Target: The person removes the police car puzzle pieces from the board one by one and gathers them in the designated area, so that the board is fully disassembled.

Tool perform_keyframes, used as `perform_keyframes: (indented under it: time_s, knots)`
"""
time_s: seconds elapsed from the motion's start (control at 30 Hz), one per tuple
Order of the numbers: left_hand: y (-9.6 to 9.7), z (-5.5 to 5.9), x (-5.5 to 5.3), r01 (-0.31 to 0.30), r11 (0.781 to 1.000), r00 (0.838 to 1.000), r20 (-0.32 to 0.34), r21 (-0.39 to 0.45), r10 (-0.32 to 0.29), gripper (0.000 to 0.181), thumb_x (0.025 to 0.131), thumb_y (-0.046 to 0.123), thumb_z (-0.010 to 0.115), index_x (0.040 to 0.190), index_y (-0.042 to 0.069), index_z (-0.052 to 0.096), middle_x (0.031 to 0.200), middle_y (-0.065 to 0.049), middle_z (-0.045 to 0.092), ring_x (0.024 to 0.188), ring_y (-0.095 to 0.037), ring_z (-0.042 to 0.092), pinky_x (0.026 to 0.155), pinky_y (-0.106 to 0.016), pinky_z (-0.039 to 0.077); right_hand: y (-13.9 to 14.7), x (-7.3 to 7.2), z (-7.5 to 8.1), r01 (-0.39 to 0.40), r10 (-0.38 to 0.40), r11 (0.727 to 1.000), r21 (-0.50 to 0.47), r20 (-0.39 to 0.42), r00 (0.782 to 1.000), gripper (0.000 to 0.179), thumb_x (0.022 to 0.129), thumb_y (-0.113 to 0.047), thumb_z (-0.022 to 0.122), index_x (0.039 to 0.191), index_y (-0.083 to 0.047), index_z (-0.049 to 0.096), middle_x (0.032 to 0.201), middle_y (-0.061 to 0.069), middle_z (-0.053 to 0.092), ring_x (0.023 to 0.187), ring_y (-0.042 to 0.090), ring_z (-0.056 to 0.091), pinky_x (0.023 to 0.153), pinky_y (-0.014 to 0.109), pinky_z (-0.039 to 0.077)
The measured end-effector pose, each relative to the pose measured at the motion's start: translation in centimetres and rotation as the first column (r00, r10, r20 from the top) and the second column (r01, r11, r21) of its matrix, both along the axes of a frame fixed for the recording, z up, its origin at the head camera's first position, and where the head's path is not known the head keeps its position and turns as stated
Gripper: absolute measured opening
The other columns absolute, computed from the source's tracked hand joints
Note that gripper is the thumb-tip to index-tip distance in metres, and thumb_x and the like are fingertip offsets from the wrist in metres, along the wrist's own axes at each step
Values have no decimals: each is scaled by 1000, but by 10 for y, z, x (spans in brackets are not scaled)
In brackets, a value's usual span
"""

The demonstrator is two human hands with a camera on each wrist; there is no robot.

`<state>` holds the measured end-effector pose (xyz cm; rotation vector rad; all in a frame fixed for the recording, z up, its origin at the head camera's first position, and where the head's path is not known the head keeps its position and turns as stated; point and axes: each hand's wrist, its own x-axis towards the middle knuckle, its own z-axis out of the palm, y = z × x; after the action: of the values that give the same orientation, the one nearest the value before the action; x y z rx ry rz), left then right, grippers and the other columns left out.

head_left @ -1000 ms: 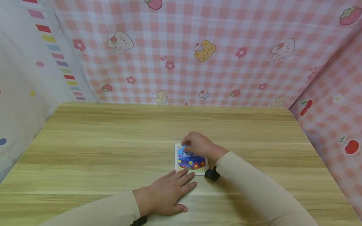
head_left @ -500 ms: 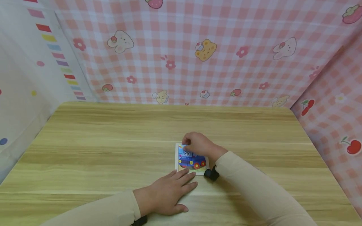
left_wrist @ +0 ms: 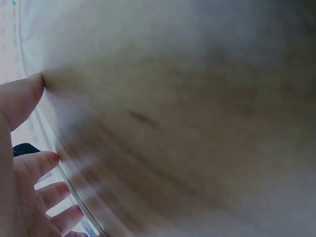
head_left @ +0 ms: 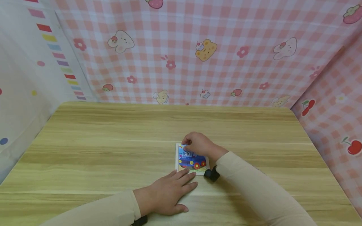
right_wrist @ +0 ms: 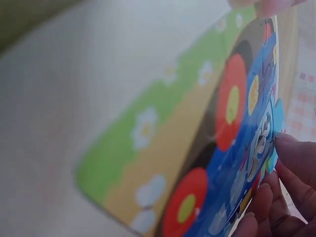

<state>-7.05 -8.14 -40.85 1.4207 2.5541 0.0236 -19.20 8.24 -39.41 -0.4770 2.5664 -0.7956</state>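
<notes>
Soft gingham cloth [head_left: 181,73] in pink and white, printed with bears, rabbits and strawberries, fills most of the upper frame in the head view and hangs in shallow folds. More of the check, with cherries, runs down the right edge. At the left edge hangs white cloth [head_left: 19,78] with coloured dots and a strip of small bright rectangles. Below spreads the table [head_left: 113,135], its pale wood-grain top streaked lengthwise, its far corners rounded.

Two smooth beige sleeves [head_left: 263,188] come in from the bottom. The left hand [head_left: 165,193] lies flat at lower centre, fingers released and spread, the foremost tips touching the near edge of the puzzle. The right hand [head_left: 201,146] bends over the puzzle's far side, thumb and fingers pinching a small piece at its upper left corner.

The puzzle [head_left: 189,163], flat and square with a plain white border, lies just below and right of centre, showing a blue car with round red wheels. Beside it sits a black wrist device [head_left: 212,174]. The pinched piece [right_wrist: 271,160], bluish-green, is mostly hidden by the fingers.
</notes>
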Motion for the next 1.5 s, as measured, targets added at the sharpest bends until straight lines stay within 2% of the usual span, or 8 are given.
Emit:
perform_keyframes:
  time_s: [0.43, 0.7, 0.93, 1.1, 1.33, 1.5]
  knots:
    - [0, -2, 0, 2, 1000, 1000, -7, 15, -2, 67, 93, 56, 50, 147, 18, 41, 154, -7, 34, 142, -27, 30, 106, -46, 39, 0, 1, -1, 22, -21, 998, -60, 17, 1000, 9, 88, -8, 69, 97, -7, 69, 92, 2, 63, 82, 15, 56, 77, 31, 50]
    - [0, -2, 0, 4, 1000, 1000, -13, 13, -3, 67, 93, 56, 50, 147, 17, 42, 154, -7, 34, 142, -28, 30, 106, -47, 39, 4, 1, 2, 17, -12, 988, -153, 33, 999, 7, 87, -6, 69, 95, -6, 68, 89, 2, 64, 82, 15, 56, 73, 29, 48]
    - [0, -2, 0, -3, 1000, 1000, 8, 2, 3, 68, 93, 57, 49, 148, 19, 40, 155, -6, 31, 143, -27, 27, 108, -47, 37, 8, 1, 4, 65, -51, 976, -208, 74, 996, 7, 91, -9, 65, 97, -8, 69, 90, 2, 64, 83, 16, 55, 76, 29, 47]
    - [0, -3, -1, -11, 1000, 1000, 20, -9, 11, 69, 93, 58, 49, 149, 20, 39, 156, -6, 30, 143, -27, 27, 109, -47, 36, 13, 1, 9, 81, -64, 966, -247, 77, 995, 9, 92, -11, 65, 99, -7, 68, 91, 3, 63, 83, 16, 56, 76, 29, 49]
    - [1, -2, 1, -8, 1000, 1000, -6, 0, 8, 69, 92, 58, 50, 148, 19, 40, 155, -7, 33, 142, -29, 29, 107, -47, 37, 25, 1, 21, 79, -69, 958, -276, 48, 996, 11, 92, -11, 64, 101, -6, 68, 93, 5, 62, 88, 18, 55, 79, 31, 48]
    - [1, -1, 1, -12, 1000, 1000, 12, -7, 12, 69, 92, 58, 50, 148, 19, 40, 155, -6, 32, 142, -28, 28, 108, -47, 37, 37, 0, 24, 111, -98, 950, -293, 60, 993, 12, 93, -11, 63, 102, -5, 68, 94, 6, 62, 88, 19, 54, 78, 30, 48]
